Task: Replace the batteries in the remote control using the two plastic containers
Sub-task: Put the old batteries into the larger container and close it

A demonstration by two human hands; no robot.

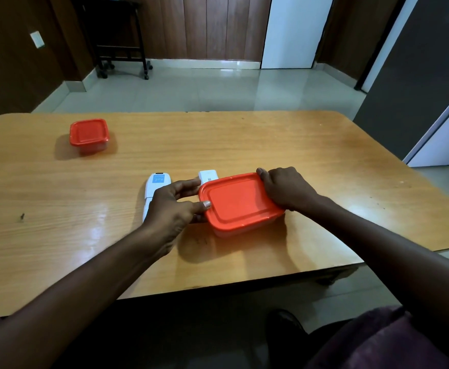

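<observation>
From the head view, both hands grip the large red-lidded container (240, 202) on the wooden table (311, 145). The left hand (174, 206) is half curled, thumb on the lid's left rim; the right hand (284, 189) clasps its far right corner. The white remote (154, 191) lies just left of this container, its battery cover (208, 176) behind. The small container (89, 134) sits far left; bare table lies around it.

My forearms (106, 267) are bare, no sleeves or watch. Dark maroon fabric (372, 339) covers my lap. No rings.
</observation>
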